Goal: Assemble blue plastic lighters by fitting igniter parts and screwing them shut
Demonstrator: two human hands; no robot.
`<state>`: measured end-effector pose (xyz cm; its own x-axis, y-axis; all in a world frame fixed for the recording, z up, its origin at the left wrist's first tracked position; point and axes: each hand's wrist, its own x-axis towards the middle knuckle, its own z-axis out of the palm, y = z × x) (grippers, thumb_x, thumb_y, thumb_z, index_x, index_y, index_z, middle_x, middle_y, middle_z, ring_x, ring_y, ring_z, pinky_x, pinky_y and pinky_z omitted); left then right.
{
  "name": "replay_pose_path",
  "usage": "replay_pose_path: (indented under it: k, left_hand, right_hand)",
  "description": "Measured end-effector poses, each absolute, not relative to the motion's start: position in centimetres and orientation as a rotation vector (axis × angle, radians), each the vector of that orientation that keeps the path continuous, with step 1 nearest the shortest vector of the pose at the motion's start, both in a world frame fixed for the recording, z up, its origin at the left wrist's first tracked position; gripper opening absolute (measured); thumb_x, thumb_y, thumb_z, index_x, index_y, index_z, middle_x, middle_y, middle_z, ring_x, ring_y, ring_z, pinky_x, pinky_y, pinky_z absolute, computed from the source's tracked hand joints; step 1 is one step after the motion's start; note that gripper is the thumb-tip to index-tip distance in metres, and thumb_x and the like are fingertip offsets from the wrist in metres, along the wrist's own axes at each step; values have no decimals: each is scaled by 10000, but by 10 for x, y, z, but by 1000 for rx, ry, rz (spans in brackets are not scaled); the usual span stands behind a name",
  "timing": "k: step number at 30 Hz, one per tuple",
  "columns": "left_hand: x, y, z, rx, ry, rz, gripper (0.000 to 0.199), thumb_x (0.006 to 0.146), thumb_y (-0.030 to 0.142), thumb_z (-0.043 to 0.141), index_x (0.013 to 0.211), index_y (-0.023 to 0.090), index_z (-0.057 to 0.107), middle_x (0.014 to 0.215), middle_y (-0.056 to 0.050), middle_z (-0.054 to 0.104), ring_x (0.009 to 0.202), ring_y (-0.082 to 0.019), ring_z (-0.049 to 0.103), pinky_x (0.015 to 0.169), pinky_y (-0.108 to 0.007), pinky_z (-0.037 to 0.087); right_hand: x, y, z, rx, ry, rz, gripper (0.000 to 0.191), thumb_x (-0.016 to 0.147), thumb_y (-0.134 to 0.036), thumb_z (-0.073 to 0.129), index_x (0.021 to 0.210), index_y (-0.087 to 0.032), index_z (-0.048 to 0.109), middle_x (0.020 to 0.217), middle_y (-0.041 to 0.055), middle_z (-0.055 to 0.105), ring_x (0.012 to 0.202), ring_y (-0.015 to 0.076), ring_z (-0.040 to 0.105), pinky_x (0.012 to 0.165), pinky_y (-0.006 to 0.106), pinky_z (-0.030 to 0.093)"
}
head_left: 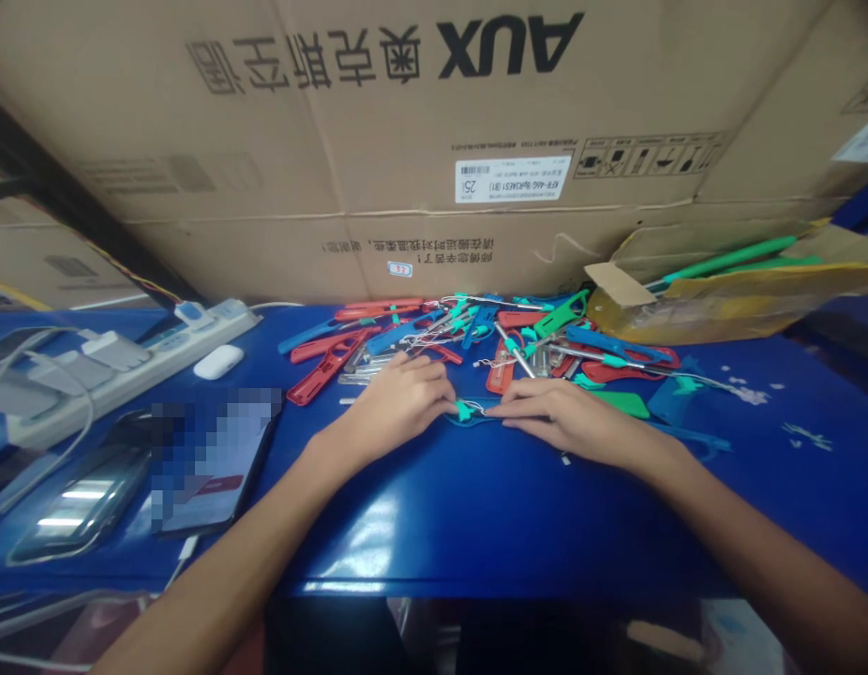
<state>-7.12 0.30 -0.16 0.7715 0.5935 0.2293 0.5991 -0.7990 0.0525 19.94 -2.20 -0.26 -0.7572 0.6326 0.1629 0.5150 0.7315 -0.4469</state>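
Between my hands lies a blue lighter casing (469, 421) with a teal trigger piece (465, 411) and thin white wires in it. My left hand (402, 403) pinches its left end, thumb and fingertips pressed together. From the right, my right hand (571, 417) closes its fingertips on the wires and the casing's edge; the exact hold is partly hidden. Just beyond both hands spreads a pile of long-nosed lighter parts: red casings (326, 370), blue casings (621, 343), a green casing (561, 316) and metal tubes (515, 351).
A large cardboard box (378, 159) stands behind the blue table (406, 525). At the back right, an open carton (715, 305) holds green parts. Phones (219, 459), a white earbud case (218, 362) and a power strip (173, 356) with cables occupy the left. White scraps (806, 436) lie on the right.
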Motion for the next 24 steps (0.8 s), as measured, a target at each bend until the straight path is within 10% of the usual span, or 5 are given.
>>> replay_pose_path:
  k: [24]
  left_hand:
    - [-66,7,-14,-3084,-1156,-675,235,997,391,594,920,223,739,907,12,706,829,-146,636,787,-322,334]
  right_hand:
    - [199,-19,-9,-863,-2522,701,272,981,-203,593,1193,-281,744,1038,35,732,902,153,686,819,286,511]
